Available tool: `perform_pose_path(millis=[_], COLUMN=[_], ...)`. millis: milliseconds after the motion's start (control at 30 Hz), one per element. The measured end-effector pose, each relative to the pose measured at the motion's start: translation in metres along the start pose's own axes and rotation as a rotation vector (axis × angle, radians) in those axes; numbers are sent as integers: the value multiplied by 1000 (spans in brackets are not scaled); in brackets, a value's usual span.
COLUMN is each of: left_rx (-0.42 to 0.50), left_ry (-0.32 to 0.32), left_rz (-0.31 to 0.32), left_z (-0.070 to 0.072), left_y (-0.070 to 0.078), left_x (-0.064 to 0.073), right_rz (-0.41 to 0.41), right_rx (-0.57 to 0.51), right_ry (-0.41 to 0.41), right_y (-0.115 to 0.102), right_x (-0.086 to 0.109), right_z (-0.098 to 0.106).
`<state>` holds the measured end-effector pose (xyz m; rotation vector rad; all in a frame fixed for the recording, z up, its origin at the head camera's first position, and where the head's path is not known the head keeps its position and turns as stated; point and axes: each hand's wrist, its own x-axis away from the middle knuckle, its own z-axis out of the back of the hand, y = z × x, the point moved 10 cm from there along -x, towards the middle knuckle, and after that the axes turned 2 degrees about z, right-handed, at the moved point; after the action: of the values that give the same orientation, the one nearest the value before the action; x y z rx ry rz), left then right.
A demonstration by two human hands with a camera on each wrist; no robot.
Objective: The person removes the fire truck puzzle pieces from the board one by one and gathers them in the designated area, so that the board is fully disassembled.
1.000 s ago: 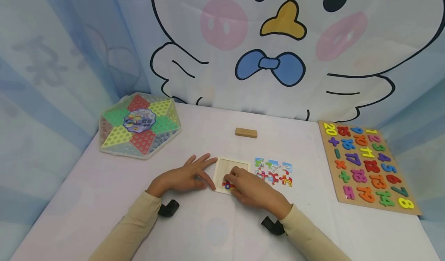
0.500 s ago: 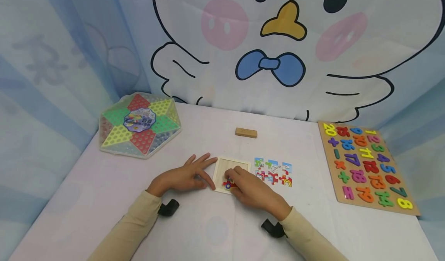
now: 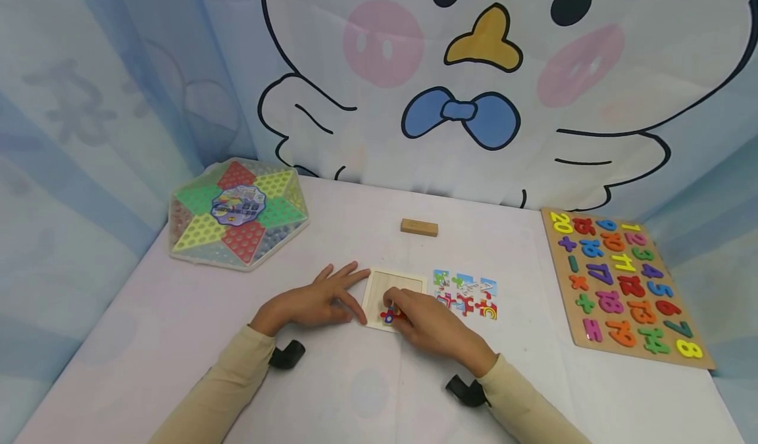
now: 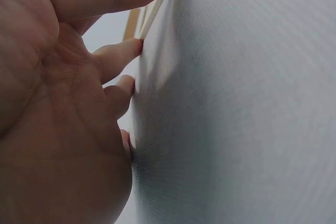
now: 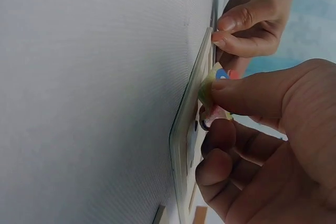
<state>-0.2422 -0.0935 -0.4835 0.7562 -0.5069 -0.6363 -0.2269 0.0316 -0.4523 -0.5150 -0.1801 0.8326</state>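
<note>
A small square wooden puzzle tray (image 3: 405,279) with a pale raised rim lies on the table in front of me. My left hand (image 3: 316,302) is beside it with fingers spread, fingertips at the tray's left edge; the left wrist view shows the palm (image 4: 63,93) facing the cloth. Over the tray's lower part, my right hand (image 3: 435,325) pinches a colourful jigsaw piece (image 3: 387,316) between thumb and fingers. In the right wrist view, that piece (image 5: 206,93) stands tilted above the tray (image 5: 181,145). The right hand hides part of the tray's inside.
Several printed jigsaw pieces (image 3: 464,293) lie in two rows right of the tray. Behind stands a small wooden block (image 3: 419,227). A hexagonal Chinese checkers set (image 3: 237,210) is at the back left, and a number board (image 3: 628,286) lies at the right.
My right fingers have shifted slightly at the piece, showing a little more of it. The left hand and the tray stay in place, and the head view has tipped up a touch.
</note>
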Motion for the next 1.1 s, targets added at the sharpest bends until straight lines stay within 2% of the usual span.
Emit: perform_pose_path(millis=[233,433,567,700,900,1100], left_rx=[5,-3,-12,-10,-9,-7], left_ry=[4,2,3,9,17,17], left_rz=[-12,10,29,37,50,54], left_z=[-1,-1,0,0,1,2], left_y=[1,1,0,0,3,4], left_x=[0,0,0,1,1,2], right_rz=[35,14,-34,-99,-190,-251], right_rx=[-24,-116,-143,-104,-51,-39], right_ry=[21,72,99,92,77,60], right_y=[-4,0,15,35,61,80], right_x=[0,10,20,34,58,79], right_z=[7,32,51,64,80,87])
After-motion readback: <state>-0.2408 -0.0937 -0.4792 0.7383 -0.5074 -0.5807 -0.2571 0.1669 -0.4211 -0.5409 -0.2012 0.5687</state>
